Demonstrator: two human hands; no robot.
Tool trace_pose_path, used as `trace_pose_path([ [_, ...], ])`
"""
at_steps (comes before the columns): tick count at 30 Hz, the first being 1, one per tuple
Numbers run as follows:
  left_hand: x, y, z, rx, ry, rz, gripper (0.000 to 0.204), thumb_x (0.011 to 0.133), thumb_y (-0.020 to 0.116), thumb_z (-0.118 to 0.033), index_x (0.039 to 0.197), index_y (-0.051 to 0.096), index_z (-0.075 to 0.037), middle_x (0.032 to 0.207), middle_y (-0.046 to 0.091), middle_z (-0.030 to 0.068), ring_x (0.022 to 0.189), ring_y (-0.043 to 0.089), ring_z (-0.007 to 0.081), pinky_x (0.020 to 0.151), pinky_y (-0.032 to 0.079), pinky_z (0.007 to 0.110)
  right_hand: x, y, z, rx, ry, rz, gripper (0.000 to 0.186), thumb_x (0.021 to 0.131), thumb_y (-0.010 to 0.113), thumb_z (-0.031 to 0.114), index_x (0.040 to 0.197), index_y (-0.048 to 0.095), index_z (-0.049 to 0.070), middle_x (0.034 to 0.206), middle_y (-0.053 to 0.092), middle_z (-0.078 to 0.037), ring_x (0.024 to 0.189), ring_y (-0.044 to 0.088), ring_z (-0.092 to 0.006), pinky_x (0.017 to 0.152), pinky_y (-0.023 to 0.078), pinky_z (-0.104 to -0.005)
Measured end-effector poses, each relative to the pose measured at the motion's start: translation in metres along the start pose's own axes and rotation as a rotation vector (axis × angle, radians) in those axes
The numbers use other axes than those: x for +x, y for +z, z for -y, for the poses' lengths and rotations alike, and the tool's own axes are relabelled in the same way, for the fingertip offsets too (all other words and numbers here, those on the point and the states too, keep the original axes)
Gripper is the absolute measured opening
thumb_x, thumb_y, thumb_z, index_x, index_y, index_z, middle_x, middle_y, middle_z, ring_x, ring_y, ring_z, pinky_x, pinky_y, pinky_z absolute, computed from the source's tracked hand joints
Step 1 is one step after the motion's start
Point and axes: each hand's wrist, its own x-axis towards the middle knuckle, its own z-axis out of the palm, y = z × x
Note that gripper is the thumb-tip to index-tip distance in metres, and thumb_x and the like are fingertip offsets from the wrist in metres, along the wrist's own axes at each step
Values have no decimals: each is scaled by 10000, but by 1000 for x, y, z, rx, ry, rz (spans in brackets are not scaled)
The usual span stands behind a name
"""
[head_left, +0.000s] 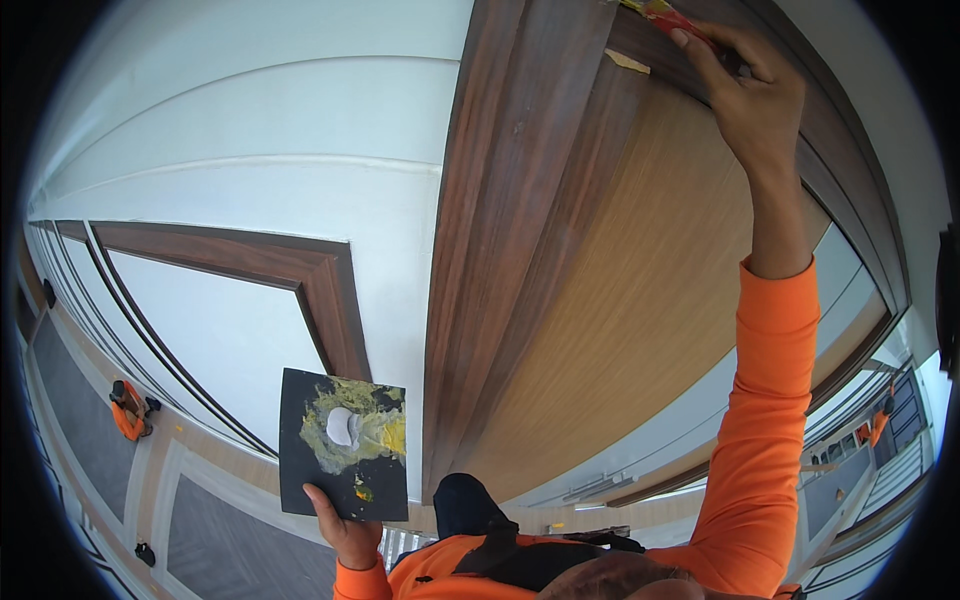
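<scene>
My right hand [762, 105] is up high, fingers clamped on the red scraper [685, 24] beside the top corner of the dark wood frame [525, 130]. Near it, 1 pale patch [627, 62] shows in the brown wood. My left hand [350, 535] grips the lower edge of the black board [300, 440], thumb on its face; the fingers behind I cannot see. White paste [343, 427] and yellow paste [385, 437] lie on it. Held by 1 edge, the board could tip and drop paste. Too hard a push on the scraper could scratch the wood.
</scene>
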Motion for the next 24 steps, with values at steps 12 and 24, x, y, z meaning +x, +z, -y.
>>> trace_pose_path([
  [12,0,4,3,-6,-1,-1,632,1081,346,-521,1526,350,-72,1427,520,97,1253,568,240,1046,482,388,-10,-18,-13,-5,-38,-65,252,872,810,272,1024,791,72,906,748,-16,856,659,-89,774,506,-241],
  [24,0,2,6,-19,11,-6,639,1080,343,-526,1530,347,-74,1429,519,101,1255,569,241,1048,482,393,7,-4,-19,0,66,65,346,879,800,344,1082,781,64,967,752,-38,926,655,-113,839,504,-273],
])
